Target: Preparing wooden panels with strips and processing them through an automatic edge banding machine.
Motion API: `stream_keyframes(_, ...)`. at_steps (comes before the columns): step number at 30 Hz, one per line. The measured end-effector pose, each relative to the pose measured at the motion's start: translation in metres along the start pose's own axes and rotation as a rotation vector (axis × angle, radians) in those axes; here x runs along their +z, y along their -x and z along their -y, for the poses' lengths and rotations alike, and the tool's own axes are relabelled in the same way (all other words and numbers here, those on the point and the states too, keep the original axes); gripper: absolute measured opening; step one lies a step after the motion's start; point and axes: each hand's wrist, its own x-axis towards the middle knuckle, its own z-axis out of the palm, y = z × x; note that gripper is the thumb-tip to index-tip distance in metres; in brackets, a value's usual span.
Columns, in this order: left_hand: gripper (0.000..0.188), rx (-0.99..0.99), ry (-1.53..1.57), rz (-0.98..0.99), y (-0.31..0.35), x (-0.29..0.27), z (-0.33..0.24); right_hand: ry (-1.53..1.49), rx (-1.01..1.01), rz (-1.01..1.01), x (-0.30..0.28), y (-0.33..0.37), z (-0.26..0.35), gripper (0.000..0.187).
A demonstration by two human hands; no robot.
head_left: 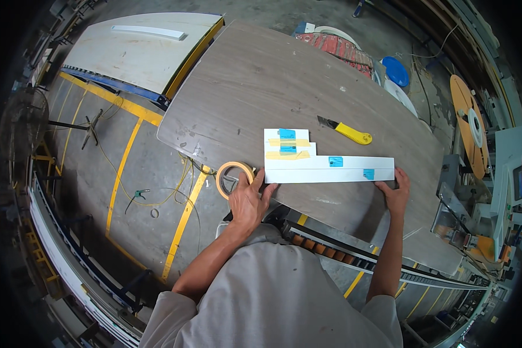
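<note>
Several flat white strips (330, 175) lie side by side on a brown wood-grain tabletop (226, 98), with blue stickers on them. Short pieces of pale yellow masking tape (288, 155) cross the shorter pieces at their left. My left hand (247, 206) is at their near left corner, thumb and forefinger against it. Its other fingers hook into a roll of masking tape (220, 184), which juts past the table edge. At the right end, my right hand (395, 190) grips the strips between thumb and fingers. A yellow utility knife (354, 133), blade out, lies beyond the strips.
A pale panel (151, 55) rests on a blue and yellow roller stand at far left. Red bundled material (336, 51) and a blue round lid (395, 71) are past the far edge. A green air gun (138, 195) and hose lie on the floor; a machine (504, 185) stands right.
</note>
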Motion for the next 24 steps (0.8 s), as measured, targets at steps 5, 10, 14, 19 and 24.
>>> stream_keyframes(5,0.047,-0.001,-0.007,-0.006,-0.0001,-0.0014,-0.0017,-0.017,0.004,0.004,0.0007,-0.0005,-0.0010,0.066)
stream_keyframes(10,0.046,-0.014,-0.002,0.004,-0.0003,-0.0028,-0.0020,-0.019,0.004,0.005,0.0002,0.0001,0.0006,0.066)
stream_keyframes(14,0.044,-0.015,0.004,0.007,-0.0010,-0.0045,-0.0027,-0.021,-0.009,-0.005,0.0018,0.0005,-0.0021,0.066)
stream_keyframes(19,0.044,-0.012,0.017,0.007,-0.0018,-0.0055,-0.0034,-0.020,-0.020,-0.014,0.0025,0.0005,-0.0030,0.065)
stream_keyframes(24,0.046,-0.023,0.015,0.001,-0.0016,-0.0044,-0.0039,-0.032,-0.020,-0.017,0.0016,0.0009,-0.0016,0.066)
